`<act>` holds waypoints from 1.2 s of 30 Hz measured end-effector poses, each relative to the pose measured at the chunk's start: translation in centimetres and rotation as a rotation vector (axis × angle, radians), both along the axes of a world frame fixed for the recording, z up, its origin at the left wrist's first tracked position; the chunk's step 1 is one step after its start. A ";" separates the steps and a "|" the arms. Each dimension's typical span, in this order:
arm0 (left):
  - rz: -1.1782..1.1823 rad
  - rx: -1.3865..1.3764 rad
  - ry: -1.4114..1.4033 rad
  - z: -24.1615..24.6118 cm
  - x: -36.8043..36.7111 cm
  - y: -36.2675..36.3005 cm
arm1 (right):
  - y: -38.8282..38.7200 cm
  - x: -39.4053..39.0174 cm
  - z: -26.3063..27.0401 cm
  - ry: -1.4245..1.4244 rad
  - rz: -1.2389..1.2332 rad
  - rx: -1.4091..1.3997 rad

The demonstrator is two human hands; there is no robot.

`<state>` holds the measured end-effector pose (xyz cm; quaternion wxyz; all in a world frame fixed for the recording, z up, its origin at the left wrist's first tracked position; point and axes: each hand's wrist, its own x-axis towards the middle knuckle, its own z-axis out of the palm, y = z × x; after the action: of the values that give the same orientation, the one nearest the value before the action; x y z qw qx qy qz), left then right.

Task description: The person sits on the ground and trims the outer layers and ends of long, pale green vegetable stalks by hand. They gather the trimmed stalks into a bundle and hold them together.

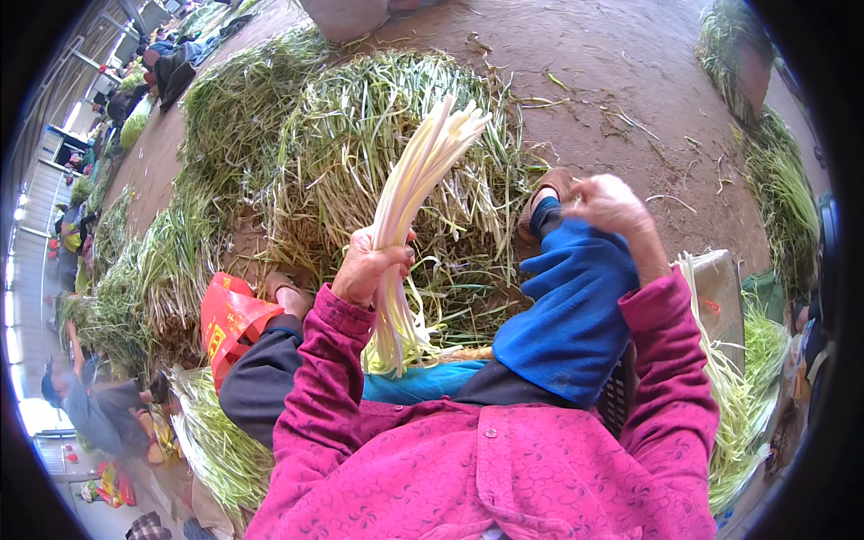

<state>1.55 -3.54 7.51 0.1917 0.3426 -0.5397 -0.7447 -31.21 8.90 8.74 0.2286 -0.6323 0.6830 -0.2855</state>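
My left hand grips a bunch of pale stalks, allium-like, perhaps garlic shoots. Their white ends point up and away from me, and thin yellow-green leaves hang below my fist. My right hand is blurred above my right knee, its fingers bent; whether they pinch anything is not clear. Beneath it a blue cloth covers that knee. A large heap of green stalks with brownish dry ends lies on the ground before my feet.
A red plastic bag with printing is at my left knee. Pale stalks lie in piles at my left and right. A container stands beyond the heap. A person is nearby at far left; more people and heaps lie beyond.
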 end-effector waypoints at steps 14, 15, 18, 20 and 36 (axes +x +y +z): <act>0.020 -0.099 0.013 0.3 -0.6 0.3 | -1.1 5.7 -1.9 0.451 -0.271 -0.412; 0.024 -0.108 0.027 0.5 -0.5 0.3 | -1.1 6.0 -2.0 0.401 -0.259 -0.341; 0.034 -0.166 0.024 1.4 -0.2 0.1 | -1.3 6.5 -1.6 0.312 -0.229 -0.067; 0.047 -0.244 0.022 2.3 0.0 -0.1 | -1.7 7.9 -1.6 0.142 -0.169 -0.106; 0.580 -0.966 0.324 16.9 -5.6 -0.2 | -10.3 23.2 7.4 -0.638 -0.020 -0.722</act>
<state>-4.09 -3.78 24.42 0.6020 0.2319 -0.6660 -0.3745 -8.02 -1.35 16.11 0.1897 -0.5454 0.4420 -0.6865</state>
